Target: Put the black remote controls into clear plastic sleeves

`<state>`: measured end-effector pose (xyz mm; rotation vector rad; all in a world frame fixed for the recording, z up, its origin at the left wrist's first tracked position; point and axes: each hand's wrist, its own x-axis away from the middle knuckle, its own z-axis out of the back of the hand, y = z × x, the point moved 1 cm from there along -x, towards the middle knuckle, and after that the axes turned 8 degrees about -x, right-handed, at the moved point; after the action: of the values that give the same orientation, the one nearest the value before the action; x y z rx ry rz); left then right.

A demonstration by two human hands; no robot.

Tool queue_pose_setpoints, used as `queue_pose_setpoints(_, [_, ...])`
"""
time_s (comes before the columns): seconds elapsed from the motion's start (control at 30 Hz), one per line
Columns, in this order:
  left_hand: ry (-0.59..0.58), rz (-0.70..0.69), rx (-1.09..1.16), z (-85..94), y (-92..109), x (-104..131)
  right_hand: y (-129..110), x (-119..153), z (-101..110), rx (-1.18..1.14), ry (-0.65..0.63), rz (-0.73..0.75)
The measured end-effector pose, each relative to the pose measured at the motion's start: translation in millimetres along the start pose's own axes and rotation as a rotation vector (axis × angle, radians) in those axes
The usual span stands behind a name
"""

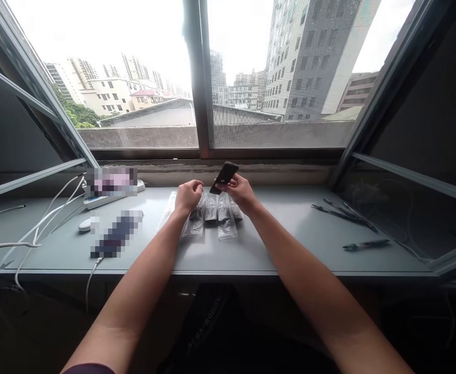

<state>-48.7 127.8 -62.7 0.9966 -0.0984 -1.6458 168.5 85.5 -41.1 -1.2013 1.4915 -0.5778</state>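
Note:
My right hand (242, 192) holds a flat black object (226, 174), tilted up above the back of the desk. To its left, my left hand (189, 197) has its fingers curled together; whether anything small is between them is hidden. Below and between both hands lie several clear plastic packets (211, 209) with dark contents, side by side on the grey desk (251, 256). Another clear or white plastic piece (167, 214) lies partly behind my left wrist.
At the left are a white power strip (113, 199) with cables, a white mouse-like object (86, 224) and a blurred dark device (117, 236). Pens (366, 244) lie at the right. A window frame (204, 152) stands behind the desk.

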Motion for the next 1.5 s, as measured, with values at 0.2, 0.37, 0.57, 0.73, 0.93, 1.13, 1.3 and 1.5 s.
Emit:
queue_pose_setpoints(0.2, [-0.008,0.02,-0.004,1.0,-2.2,-0.2,-4.0,-5.0,20.3,0.342,0.196,-0.154])
queue_pose_setpoints(0.37, [-0.018,0.053,-0.04,3.0,-1.7,0.0,-14.4,-7.8,47.6,0.908,0.252,-0.365])
queue_pose_setpoints(0.57, [-0.05,0.105,-0.125,0.9,-7.4,-1.6,-15.2,-6.1,69.3,1.193,0.206,-0.65])
queue_pose_setpoints(0.73, [-0.087,0.103,-0.217,-3.2,-14.9,-3.7,-11.1,-1.7,62.0,1.31,0.095,-0.67])
queue_pose_setpoints(0.93, [-0.132,0.111,-0.296,-8.8,-21.8,-3.4,-11.4,1.2,58.2,1.389,0.091,-0.585])
queue_pose_setpoints(1.13, [-0.143,0.132,-0.329,-11.6,-26.5,-5.1,-12.6,0.8,50.8,1.416,0.102,-0.454])
queue_pose_setpoints(1.3, [-0.226,0.114,-0.355,-14.5,-24.2,-4.8,-8.4,3.1,41.6,1.387,-0.028,-0.417])
queue_pose_setpoints(1.5, [-0.165,0.301,-0.473,-10.8,-25.4,-1.0,-7.2,4.6,37.4,1.403,-0.105,-0.396])
